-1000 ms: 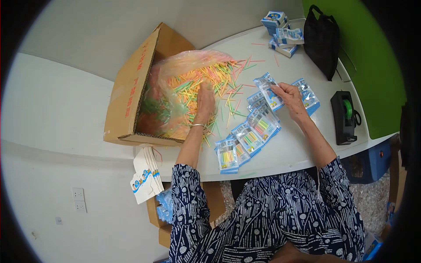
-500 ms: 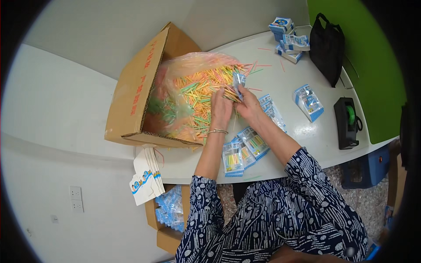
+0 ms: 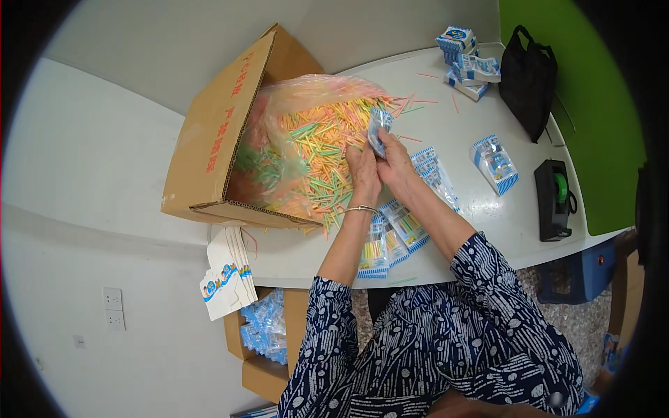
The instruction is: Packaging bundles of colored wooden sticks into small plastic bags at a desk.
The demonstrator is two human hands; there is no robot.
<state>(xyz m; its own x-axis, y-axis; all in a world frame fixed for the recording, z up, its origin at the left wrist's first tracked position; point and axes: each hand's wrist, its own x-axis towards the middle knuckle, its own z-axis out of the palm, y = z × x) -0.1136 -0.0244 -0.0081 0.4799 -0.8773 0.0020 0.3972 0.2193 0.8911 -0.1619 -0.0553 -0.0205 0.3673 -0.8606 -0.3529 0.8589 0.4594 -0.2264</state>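
My right hand (image 3: 396, 160) grips a small clear plastic packet (image 3: 380, 129) with blue-and-white print, held upright over the edge of a heap of thin pastel sticks (image 3: 331, 136). Close against it, my left hand (image 3: 364, 169) is closed, fingers curled near the packet's lower end; what lies in its fingers is hidden. The heap of yellow, pink, orange and green sticks spills in a clear plastic bag (image 3: 313, 87) from a cardboard box (image 3: 216, 132) lying on its side. Under my forearms lie several packets (image 3: 404, 224) with coloured sticks inside.
Small blue-and-white boxes (image 3: 454, 40) are stacked at the back right beside a black bag (image 3: 527, 83). A separate packet (image 3: 496, 166) and a black tape dispenser (image 3: 552, 202) lie to the right. White printed cards (image 3: 228, 272) overhang the front-left edge, above a carton of blue packets (image 3: 266, 324).
The bundle of sticks seen between my hands earlier no longer shows. My left hand has turned and closed in beside the right, and the packet now stands more in the open.
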